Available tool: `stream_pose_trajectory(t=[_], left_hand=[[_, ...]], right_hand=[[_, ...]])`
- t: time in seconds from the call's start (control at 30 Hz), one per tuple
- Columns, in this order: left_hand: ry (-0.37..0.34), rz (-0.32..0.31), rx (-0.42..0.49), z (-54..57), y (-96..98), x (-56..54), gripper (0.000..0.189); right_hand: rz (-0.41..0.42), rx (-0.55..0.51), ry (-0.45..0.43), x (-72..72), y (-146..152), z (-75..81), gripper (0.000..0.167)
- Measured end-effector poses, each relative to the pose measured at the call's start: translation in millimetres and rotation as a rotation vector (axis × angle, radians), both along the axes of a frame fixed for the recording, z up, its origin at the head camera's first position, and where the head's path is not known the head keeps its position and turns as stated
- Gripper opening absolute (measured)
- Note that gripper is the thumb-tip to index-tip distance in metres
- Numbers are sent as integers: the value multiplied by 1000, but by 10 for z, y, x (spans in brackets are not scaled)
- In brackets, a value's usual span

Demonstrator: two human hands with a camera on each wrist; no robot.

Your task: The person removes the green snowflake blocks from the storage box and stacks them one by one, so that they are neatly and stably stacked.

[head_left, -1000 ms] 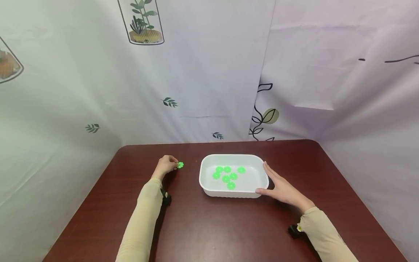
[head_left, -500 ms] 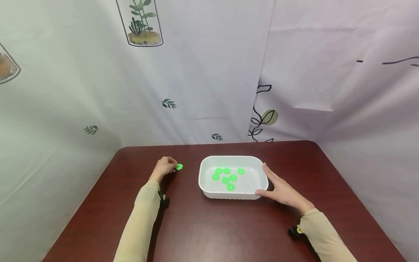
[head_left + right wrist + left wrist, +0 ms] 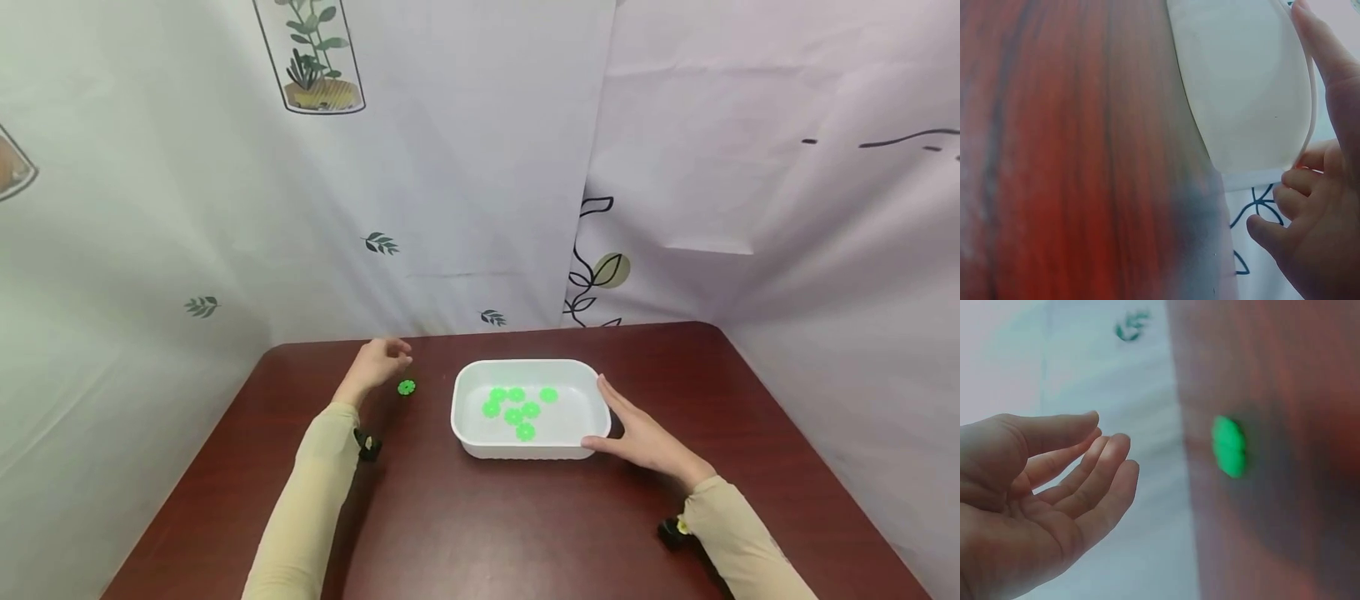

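The left hand, fingers loosely curled and holding nothing, hovers near a green disc on the surface, left of the tray. The right hand spans the tray's end with spread fingers; light pressure there, and vertical left-hand moves, should skid neither.

No legible txt, brand, no. or sign on wht plastic tub, grn flower-shaped discs, brn tabletop or backdrop cloth; cloth's prints = plant pics, w/o lettering.
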State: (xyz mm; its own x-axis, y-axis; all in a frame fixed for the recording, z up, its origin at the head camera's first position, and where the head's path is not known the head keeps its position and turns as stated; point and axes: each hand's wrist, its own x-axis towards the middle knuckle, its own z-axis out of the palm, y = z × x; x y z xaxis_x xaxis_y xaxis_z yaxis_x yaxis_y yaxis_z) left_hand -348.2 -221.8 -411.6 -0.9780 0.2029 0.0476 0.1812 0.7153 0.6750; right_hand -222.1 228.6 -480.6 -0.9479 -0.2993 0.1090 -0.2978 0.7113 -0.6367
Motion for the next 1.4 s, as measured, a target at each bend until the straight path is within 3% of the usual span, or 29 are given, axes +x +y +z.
stream_pose_trajectory(t=[0.4,0.57,0.8,1.0,1.2,1.4], left_hand=[[69,-212,-12,429,864,-94,26],[92,-318,-36,525,1225,-100,28],[94,-420,-129,625,1640,-94,31],[84,-482,-153,608,1916,-82,28],[55,-570,-186,450,2105,-107,24],[15,-597,-224,325,2232,-94,23]], right_hand=[[-2,-17,-4,12,19,-6,115],[-6,-10,-6,18,34,13,115],[-9,-12,-16,12,9,23,116],[-13,-20,-26,17,15,22,116],[-2,-24,-13,13,34,35,114],[3,-33,-12,15,45,33,114]])
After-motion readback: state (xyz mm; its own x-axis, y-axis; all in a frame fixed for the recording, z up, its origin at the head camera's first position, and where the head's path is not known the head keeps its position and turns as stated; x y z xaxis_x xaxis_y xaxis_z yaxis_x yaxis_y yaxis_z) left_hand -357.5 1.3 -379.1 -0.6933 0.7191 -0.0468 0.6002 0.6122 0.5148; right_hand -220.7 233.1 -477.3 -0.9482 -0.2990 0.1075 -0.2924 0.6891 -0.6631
